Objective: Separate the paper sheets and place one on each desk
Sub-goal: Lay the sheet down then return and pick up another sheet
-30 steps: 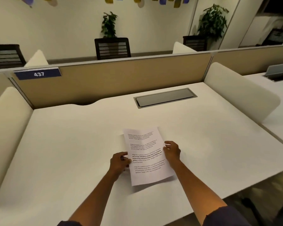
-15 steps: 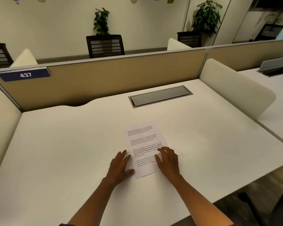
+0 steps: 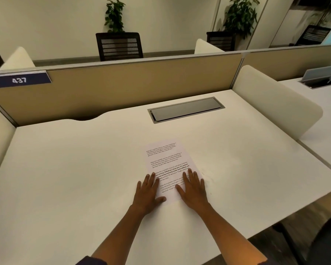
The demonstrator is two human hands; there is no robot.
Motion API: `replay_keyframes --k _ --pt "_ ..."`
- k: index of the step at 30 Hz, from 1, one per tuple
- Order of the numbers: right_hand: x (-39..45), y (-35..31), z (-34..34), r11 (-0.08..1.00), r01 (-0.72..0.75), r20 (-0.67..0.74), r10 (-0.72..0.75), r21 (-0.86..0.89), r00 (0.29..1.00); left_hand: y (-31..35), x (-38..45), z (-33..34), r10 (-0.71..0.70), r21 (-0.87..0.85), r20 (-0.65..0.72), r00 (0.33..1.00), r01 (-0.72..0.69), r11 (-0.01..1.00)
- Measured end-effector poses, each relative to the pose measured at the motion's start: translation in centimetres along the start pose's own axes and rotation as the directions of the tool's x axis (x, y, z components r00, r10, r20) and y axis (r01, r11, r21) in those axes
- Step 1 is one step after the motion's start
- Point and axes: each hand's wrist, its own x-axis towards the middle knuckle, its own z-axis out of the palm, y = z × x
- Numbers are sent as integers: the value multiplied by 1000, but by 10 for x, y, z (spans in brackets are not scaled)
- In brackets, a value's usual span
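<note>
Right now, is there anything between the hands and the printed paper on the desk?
Nothing visible. The left hand and the right hand both lie flat on the lower part of the printed paper, fingers straight, touching it directly. The paper lies flat on the white desk.

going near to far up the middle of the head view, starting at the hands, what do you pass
hands, left hand and right hand flat on the sheet's near end → paper sheet → bare desk → closed grey cable flap → tan partition → black chair → plant
</note>
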Motion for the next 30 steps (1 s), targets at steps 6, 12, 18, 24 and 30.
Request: replay_keyframes --k 6,12,18,24,30 --pt "3 -2 1 999 -22 -5 22 -39 1000 2 10 -6 13 4 27 1000 -14 1000" --pt "5 1 -1 999 -19 8 19 -41 1000 3 16 -8 25 11 39 999 -26 1000" --pt "5 3 -3 999 -13 7 13 -29 1000 1 13 -5 32 -13 18 999 -32 999" --pt "1 -1 -9 1000 -25 -85 25 -2 996 -4 4 -5 16 -73 -29 999 -18 997" --pt "-2 -11 -15 1000 -2 -176 -2 -23 984 -10 -7 -13 -24 -56 -87 996 19 998"
